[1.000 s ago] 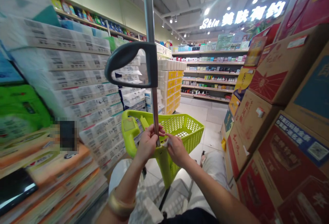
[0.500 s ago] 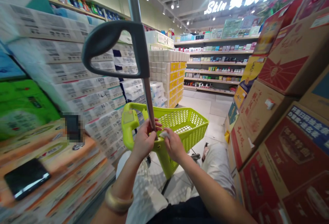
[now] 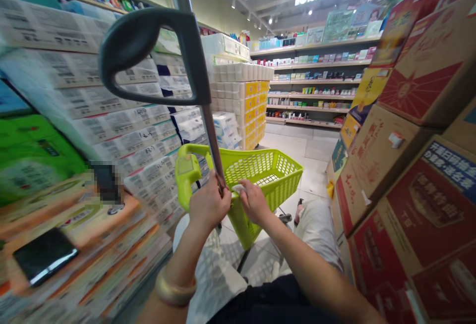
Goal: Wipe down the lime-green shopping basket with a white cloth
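Observation:
A metal pole with a grey looped handle slants up from my lap and out of the top of view. My left hand, with a gold bangle on its wrist, is closed around the pole's lower part. Just to its right, my right hand pinches a small white wipe or tissue close to the pole. The fingertips of my left hand are partly hidden. Behind both hands stands a lime-green shopping cart with a perforated basket.
Stacked white paper packs rise on the left. A black phone-like slab lies on orange packs. Cardboard cartons are piled on the right. Stocked shelves stand at the back, beyond a tiled aisle.
The pole and its handle have shifted left and slightly up in view. My left hand has rolled over, its back now more toward me. The right hand keeps hold of the white wipe.

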